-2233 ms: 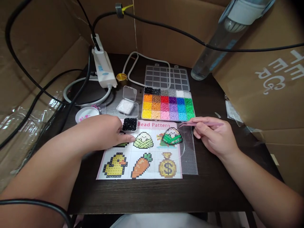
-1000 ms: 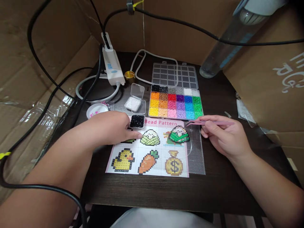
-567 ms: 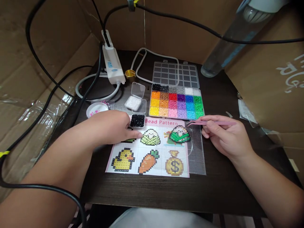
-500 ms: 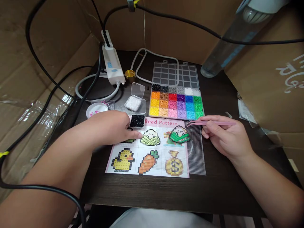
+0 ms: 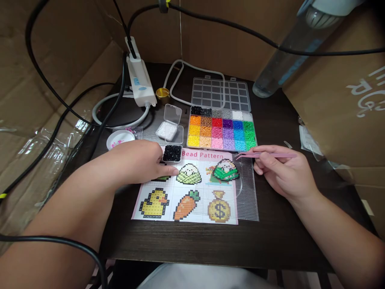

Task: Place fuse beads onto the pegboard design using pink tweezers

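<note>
Resting the left hand [image 5: 136,162] palm-down on the upper left part of the bead pattern sheet [image 5: 186,202], covering most of one printed picture there. Stretching its fingers [image 5: 171,171] out loosely, released and grasping nothing that shows, touching the paper with one fingertip just beside the printed green-and-white figure. Nearly brushing the small box of black beads [image 5: 172,153] at the sheet's top edge.

Pinching pink tweezers [image 5: 267,155] in the right hand [image 5: 285,174], clenching the fingers around the middle of the shaft. Holding them roughly level, to the right of the sheet, pointing the tips left over the top edge of the clear pegboard [image 5: 249,196]. Hovering those tips near the green bead figure [image 5: 224,172] on that board, apart from it, just in front of the green corner of the bead organizer [image 5: 221,130].

Working on a dark wooden surface [image 5: 270,241] walled in by cardboard [image 5: 331,100]. Sharing that surface with the organizer's open lid [image 5: 221,94] behind the coloured compartments, a small open box of white beads [image 5: 166,130], a white dish [image 5: 120,138] near the left hand, a gold cap [image 5: 162,93], a white device [image 5: 138,82] with cables, and a clear bottle [image 5: 279,60] leaning at the far right.
</note>
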The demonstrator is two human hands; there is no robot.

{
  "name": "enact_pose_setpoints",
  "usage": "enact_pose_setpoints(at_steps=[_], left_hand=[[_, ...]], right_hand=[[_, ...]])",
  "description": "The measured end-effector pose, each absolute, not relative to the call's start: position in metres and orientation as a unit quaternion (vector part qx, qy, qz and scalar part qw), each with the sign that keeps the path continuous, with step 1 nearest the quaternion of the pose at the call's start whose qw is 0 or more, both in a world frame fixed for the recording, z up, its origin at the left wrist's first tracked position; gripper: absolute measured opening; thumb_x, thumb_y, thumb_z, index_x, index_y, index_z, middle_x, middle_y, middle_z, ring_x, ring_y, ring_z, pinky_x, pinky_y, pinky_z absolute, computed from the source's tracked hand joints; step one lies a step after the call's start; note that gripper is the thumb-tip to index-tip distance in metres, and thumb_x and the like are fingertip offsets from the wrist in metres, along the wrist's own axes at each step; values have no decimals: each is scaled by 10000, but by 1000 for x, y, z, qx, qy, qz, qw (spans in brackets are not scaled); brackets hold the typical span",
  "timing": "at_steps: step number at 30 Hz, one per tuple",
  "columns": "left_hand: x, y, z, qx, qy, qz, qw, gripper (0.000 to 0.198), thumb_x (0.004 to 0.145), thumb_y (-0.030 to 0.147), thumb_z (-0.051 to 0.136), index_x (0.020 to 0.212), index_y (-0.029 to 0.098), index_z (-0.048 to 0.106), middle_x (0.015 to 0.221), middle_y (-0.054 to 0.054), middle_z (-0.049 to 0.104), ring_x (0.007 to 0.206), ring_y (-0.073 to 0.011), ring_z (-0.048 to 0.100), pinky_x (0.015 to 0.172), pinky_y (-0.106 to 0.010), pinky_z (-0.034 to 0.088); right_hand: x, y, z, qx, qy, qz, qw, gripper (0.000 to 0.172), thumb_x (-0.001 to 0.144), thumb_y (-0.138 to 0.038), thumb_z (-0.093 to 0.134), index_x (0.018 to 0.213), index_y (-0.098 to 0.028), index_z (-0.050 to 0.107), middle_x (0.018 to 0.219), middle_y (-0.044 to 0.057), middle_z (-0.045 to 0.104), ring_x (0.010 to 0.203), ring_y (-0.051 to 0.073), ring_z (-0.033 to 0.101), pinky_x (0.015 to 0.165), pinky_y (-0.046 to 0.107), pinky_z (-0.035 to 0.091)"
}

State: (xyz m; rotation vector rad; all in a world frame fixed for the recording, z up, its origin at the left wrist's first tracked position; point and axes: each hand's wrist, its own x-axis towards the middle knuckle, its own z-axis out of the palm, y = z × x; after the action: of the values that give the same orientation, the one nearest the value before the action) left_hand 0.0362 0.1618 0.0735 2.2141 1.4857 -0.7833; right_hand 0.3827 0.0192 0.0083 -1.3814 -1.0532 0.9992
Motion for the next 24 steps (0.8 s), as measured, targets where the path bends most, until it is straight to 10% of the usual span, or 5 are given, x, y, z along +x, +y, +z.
enact_pose_setpoints(at_steps=[24], left_hand=[[43, 158, 82, 778, 530, -292, 171, 710, 885, 1015, 680, 856, 341, 899, 787, -162, 849, 811, -400, 811, 721, -482, 543]], right_hand=[[385, 20, 16, -580, -443, 437, 526, 390, 894, -633, 1175, 1008, -311, 986, 974, 90, 964, 600, 184, 665, 546, 407, 583]])
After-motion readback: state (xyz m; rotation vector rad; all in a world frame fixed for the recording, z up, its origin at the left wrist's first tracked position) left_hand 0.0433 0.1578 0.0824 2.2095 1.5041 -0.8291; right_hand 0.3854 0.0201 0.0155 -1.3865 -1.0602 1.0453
